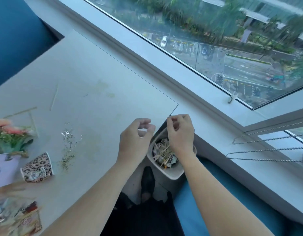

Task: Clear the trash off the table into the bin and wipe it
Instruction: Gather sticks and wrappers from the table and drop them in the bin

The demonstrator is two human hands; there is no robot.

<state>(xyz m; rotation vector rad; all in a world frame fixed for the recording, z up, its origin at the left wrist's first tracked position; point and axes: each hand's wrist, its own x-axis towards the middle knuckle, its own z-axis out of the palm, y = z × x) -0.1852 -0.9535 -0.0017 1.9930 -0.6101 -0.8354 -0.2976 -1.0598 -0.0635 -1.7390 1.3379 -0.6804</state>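
Note:
A small white bin (pixel 171 173) stands on the floor beside the table's right corner, filled with paper scraps and wooden sticks. My right hand (pixel 180 132) hovers over the bin with loosely curled fingers and nothing visible in it. My left hand (pixel 136 140) is at the table (pixel 99 68) edge next to it, fingers relaxed and curled, empty. On the table lie a tipped leopard-print paper cup (pixel 37 167), green crumbs (pixel 67 160), shiny bits (pixel 68 133), thin wooden sticks (pixel 54 97) and faint stains (pixel 103 85).
A potted plant with pink flowers (pixel 9 135) stands at the left edge, and crumpled wrappers (pixel 16 217) lie at the near left. A window ledge (pixel 198 92) runs behind the table. Blind chains (pixel 266 149) hang at right. A blue seat (pixel 215 210) lies below.

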